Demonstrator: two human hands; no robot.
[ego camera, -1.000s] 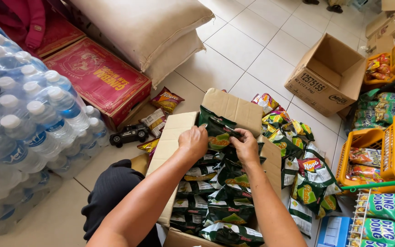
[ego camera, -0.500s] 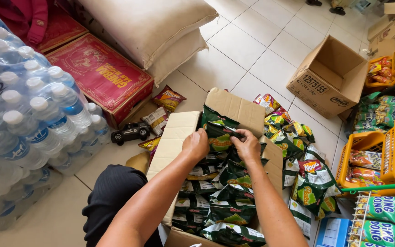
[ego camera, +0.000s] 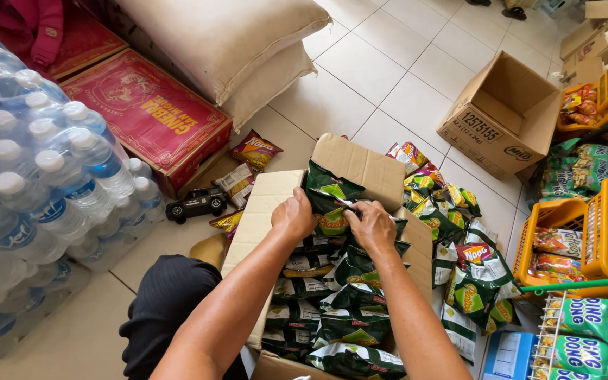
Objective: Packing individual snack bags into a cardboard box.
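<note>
Glossy foil snack packets (ego camera: 332, 200), matt cardboard box (ego camera: 360, 167)

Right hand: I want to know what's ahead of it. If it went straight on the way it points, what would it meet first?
Likely the upright cardboard flap beyond the green snack packet that the right hand grips; depth is unclear.

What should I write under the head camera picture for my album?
Both hands, left and right, grip a green snack bag above an open box of snack bags, beside water bottles and a toy car.
</note>
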